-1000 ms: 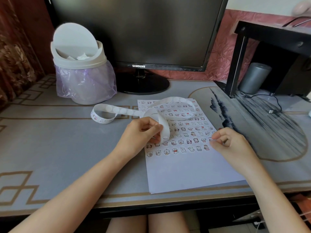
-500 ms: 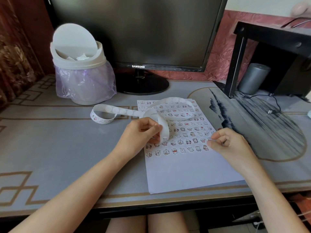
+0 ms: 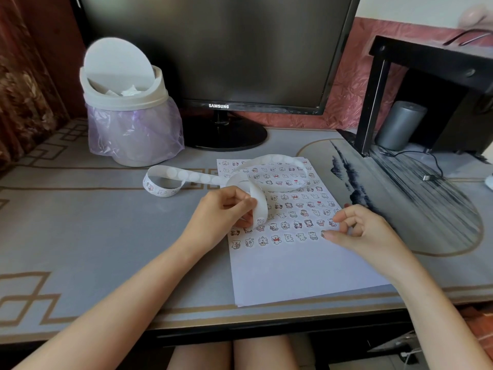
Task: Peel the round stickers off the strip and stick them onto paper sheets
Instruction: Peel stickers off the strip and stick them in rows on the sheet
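On the bench (image 3: 80,236), right hand (image 3: 357,233) presses a sticker (image 3: 323,234) onto the paper (image 3: 293,268).
Left hand (image 3: 226,212) fingers pinch the strip (image 3: 260,206); right fingers pressing, possibly smudging it crooked or lifting the sheet.

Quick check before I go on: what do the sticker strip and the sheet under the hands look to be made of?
The long white sticker strip looks like glossy release paper: it curls in springy loops and shows pale round outlines. The white rectangular paper sheet looks like plain matt office paper, flat and thin-edged; it seems to lie on a small stack. The left hand pinches the strip.
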